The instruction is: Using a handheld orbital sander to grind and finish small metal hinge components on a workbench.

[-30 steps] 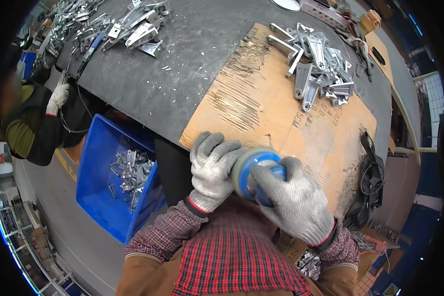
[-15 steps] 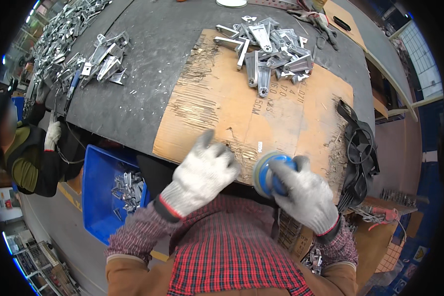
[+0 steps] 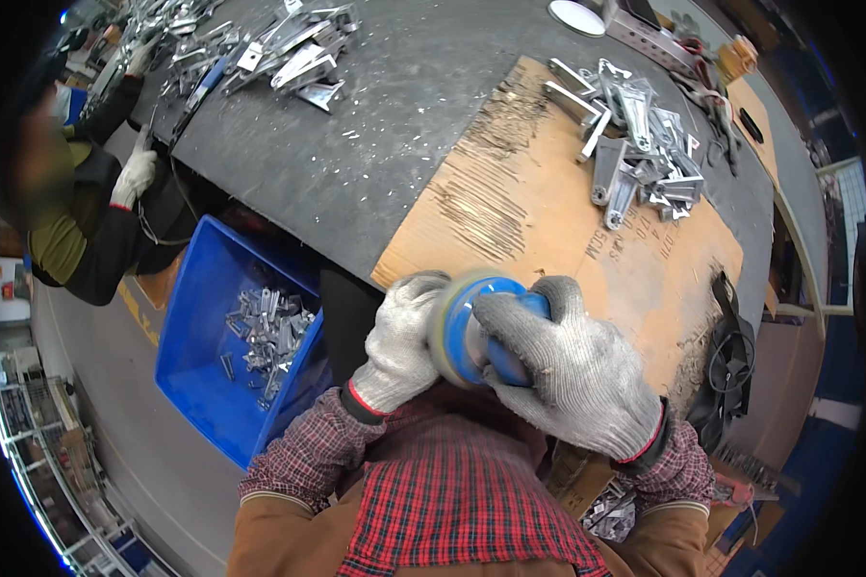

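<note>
One blue round-bodied power tool [image 3: 460, 332] in the right hand [image 3: 587, 370], at the near edge of the tabletop [image 3: 385, 154], toward the near left corner of a cardboard sheet [image 3: 558, 236]. Chief hazard, as judged: snagging of the left hand [image 3: 404, 332] by the blurred, apparently spinning disc [image 3: 440, 332], through a slip of the tool or a drift of the bent fingers. Lesser hazard: loss of control from a one-handed hold in a loose glove. Right hand: wrapped around the tool body, thumb and fingers on opposite sides. Left hand: partly curled, just beside the disc; any pinched piece impossible to tell because of hidden fingertips. Along the cardboard's far edge: heaped metal brackets [image 3: 635, 144]. Below the tabletop's near edge, leftward: blue bin [image 3: 197, 385] with small metal parts [image 3: 265, 332].
</note>
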`<state>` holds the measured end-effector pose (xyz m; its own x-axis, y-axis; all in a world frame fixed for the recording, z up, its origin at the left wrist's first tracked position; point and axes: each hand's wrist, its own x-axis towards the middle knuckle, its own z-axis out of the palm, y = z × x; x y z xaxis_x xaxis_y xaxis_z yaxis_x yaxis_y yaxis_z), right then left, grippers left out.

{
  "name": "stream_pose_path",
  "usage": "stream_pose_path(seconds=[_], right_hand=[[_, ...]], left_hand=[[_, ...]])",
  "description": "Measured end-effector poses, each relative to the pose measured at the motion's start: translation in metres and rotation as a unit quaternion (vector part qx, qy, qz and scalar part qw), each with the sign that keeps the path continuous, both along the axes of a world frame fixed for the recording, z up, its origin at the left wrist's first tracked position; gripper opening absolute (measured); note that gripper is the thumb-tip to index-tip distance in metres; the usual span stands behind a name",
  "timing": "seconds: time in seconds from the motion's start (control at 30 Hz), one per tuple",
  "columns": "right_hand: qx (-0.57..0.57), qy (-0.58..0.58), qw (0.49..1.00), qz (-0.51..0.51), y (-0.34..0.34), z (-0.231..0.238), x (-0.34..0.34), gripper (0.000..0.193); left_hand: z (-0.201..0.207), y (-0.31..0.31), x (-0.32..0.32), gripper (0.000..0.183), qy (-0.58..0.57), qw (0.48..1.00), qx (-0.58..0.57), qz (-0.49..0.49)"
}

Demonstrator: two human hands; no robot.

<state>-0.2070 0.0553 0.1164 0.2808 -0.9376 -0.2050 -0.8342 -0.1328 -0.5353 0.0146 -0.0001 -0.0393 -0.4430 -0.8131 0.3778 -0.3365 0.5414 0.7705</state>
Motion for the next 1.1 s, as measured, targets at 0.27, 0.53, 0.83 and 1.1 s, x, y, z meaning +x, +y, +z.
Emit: stream_pose_path(seconds=[0.27,0.53,0.83,1.1], right_hand=[[0.011,0.026,0.998,-0.054,0.044,-0.013,-0.029,0.07],[-0.018,0.042,0.985,-0.164,0.088,-0.029,-0.059,0.069],[-0.069,0.048,0.958,-0.274,0.108,-0.04,-0.067,0.066],[-0.074,0.058,0.955,-0.281,0.09,-0.047,-0.07,0.067]], left_hand=[[0.009,-0.013,-0.005,0.031,-0.001,0.998,-0.028,-0.051],[0.051,-0.044,-0.062,0.014,-0.029,0.972,0.234,0.001],[0.101,-0.106,-0.134,0.032,-0.022,0.999,0.035,0.0],[0.043,-0.304,0.061,0.042,-0.519,0.778,-0.073,0.346]])
